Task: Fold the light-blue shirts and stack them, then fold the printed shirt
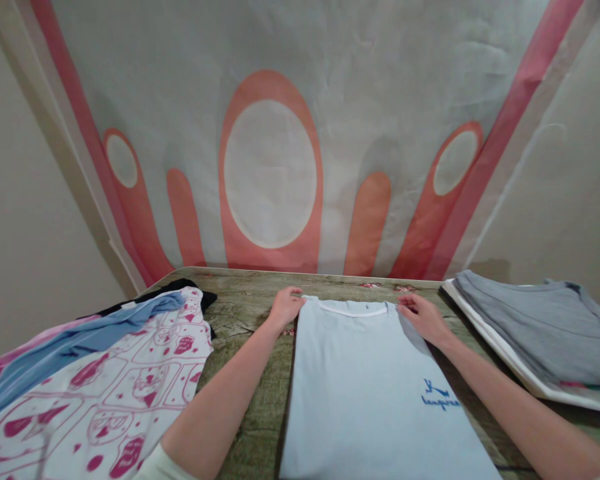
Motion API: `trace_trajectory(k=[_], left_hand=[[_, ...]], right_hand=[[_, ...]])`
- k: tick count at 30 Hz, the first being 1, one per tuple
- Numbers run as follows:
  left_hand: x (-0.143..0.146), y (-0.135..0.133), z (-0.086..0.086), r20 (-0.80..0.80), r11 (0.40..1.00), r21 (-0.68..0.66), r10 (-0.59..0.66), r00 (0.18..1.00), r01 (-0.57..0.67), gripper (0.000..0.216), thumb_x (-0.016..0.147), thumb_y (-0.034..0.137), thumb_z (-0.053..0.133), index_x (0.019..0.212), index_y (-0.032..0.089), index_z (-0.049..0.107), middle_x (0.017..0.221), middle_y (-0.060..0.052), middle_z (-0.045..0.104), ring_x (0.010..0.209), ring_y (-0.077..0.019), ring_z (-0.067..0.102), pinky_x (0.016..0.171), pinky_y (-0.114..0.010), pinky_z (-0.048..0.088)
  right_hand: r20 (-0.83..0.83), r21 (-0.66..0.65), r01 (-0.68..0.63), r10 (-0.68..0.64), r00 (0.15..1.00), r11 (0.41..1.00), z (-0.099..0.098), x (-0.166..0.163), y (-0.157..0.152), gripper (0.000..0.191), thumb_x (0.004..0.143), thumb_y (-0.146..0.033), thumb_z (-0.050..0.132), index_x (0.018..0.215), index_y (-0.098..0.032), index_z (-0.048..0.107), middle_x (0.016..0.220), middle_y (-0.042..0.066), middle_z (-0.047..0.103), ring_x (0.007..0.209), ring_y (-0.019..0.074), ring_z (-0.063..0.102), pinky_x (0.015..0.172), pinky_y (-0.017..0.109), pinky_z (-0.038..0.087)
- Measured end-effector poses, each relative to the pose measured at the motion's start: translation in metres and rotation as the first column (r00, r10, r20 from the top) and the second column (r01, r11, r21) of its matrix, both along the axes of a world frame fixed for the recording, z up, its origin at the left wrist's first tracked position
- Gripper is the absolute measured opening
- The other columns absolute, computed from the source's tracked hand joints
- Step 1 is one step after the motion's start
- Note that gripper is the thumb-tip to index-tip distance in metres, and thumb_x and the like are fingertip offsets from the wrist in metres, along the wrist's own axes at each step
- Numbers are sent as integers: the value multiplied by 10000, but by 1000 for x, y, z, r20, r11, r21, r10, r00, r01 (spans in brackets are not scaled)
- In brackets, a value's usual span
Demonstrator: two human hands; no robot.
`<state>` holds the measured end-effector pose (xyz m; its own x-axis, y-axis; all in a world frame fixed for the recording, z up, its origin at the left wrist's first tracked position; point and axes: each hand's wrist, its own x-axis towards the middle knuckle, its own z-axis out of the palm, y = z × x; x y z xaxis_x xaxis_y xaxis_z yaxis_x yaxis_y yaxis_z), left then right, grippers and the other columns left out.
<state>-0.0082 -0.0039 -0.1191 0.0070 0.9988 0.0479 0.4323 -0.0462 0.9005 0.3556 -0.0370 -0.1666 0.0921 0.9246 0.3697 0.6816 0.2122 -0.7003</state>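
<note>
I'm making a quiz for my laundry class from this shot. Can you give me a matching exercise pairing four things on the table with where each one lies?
Things:
1. light blue T-shirt
2. grey shirt
3. white shirt with pink print
4. left hand

Places:
A. on the stack at the table's right edge
B. at the left corner of the light blue shirt's collar end
C. flat in the middle, between both forearms
D. in the heap on the table's left side

Pairs: 1-C, 2-A, 3-D, 4-B
</note>
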Motion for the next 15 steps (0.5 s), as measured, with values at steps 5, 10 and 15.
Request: trace_trajectory(k=[5,10,15], left_hand=[[1,0,-3,-6,999,8,-38,999,38,273,796,123,537,1068,114,555,756,-38,668,606,-108,615,564,-206,480],[0,-1,-6,-148,984,169,-38,988,63,277,735,72,552,996,147,602,906,-54,647,813,-153,606,776,-272,472],[-4,-3,-8,-481,910,361,-4,877,202,278,753,141,559,1030,133,584,981,-78,616,892,-178,579,846,-302,446]], right_hand=[[-37,55,7,-5,999,998,-2,0,0,236,768,-324,488,920,-160,564,860,78,652,775,201,613,732,345,479],[4,63,1,-1,1000,998,-4,-1,1,230,793,-304,439,922,-166,571,869,73,645,789,199,604,745,347,471],[148,99,12,-27,989,995,-4,-1,2,204,778,-280,461,872,-162,599,883,80,621,788,198,582,748,339,459]])
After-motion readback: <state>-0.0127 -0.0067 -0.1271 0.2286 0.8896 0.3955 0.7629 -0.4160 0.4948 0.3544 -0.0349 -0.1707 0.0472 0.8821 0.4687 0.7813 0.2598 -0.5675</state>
